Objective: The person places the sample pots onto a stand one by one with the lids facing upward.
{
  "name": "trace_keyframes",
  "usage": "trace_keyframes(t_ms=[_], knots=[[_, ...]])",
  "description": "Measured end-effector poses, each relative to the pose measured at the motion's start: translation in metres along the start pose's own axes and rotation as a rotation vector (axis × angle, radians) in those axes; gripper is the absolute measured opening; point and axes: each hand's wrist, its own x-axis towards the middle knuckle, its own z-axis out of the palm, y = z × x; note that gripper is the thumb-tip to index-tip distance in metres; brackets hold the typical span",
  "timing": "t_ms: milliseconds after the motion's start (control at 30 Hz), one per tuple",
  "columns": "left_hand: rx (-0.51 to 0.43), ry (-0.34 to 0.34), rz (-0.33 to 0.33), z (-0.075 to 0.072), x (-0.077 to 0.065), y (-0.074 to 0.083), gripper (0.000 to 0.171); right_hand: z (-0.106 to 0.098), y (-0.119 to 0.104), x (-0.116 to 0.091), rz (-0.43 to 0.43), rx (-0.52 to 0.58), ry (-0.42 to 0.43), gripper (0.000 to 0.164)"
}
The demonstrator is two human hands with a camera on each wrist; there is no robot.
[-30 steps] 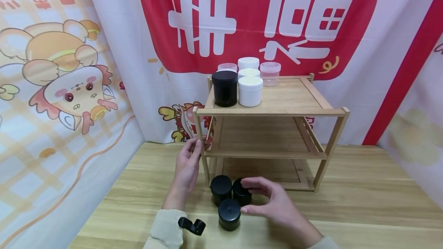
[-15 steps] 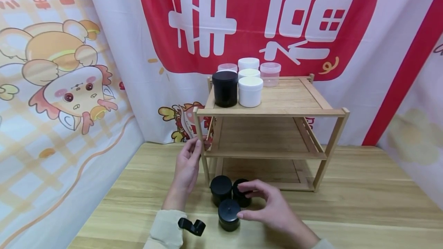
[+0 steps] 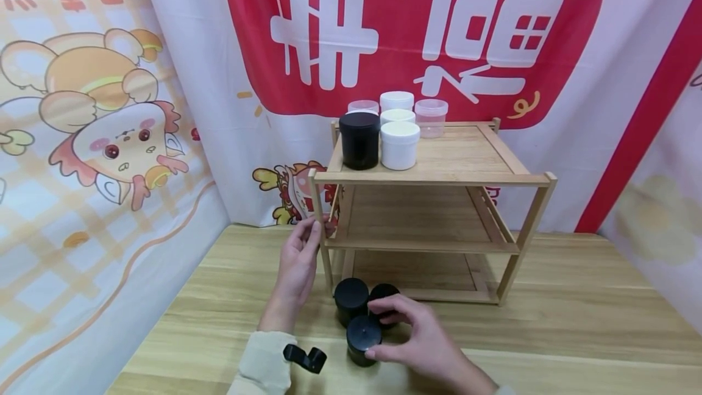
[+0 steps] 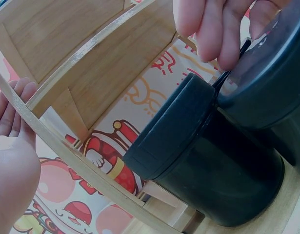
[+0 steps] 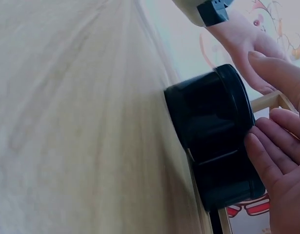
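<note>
Three lidded black jars stand close together before the wooden shelf point(image 3: 433, 177): a front jar point(image 3: 361, 335), a left rear jar point(image 3: 351, 298) and a right rear jar point(image 3: 384, 291), partly covered by fingers. My right hand point(image 3: 422, 337) reaches over them, its thumb beside the front jar's lid and its fingers spread above the right rear jar. The right wrist view shows the thumb apart from the fingers, and a fingertip close to a black jar point(image 5: 208, 107); contact is unclear. My left hand point(image 3: 296, 264) holds the shelf's left front post, thumb in front and fingers partly behind.
On the top tier stand a black jar point(image 3: 359, 142), several white jars point(image 3: 400, 146) and a clear-pink jar point(image 3: 431, 117). The middle tier point(image 3: 417, 215) and bottom tier lie below. Printed cloth point(image 3: 109, 169) bounds the wooden table point(image 3: 570, 322) at left and back.
My right hand has moved left over the black jars, bringing its thumb to the front jar's lid. My left hand stays at the post, and the jars stand where they were.
</note>
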Motion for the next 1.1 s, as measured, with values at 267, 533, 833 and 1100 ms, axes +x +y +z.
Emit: trace_keyframes(t_ms=[267,533,833,1100], knots=[[0.013,-0.005,0.009,0.0000,0.0011,-0.0010,0.047,0.0072,-0.0033,0.0008,-0.081,-0.123,0.027,0.059],[0.003,0.000,0.018,0.0010,-0.0010,0.0001,0.026,0.0086,-0.0042,0.0003,-0.121,-0.166,0.038,0.054],[0.001,0.005,0.013,0.0005,-0.0011,0.0009,0.036,0.0081,-0.0070,-0.0030,-0.136,-0.230,0.017,0.053],[0.000,-0.001,0.004,0.0007,-0.0014,0.0005,0.045,0.0100,-0.0082,-0.0088,-0.130,-0.219,0.008,0.054]])
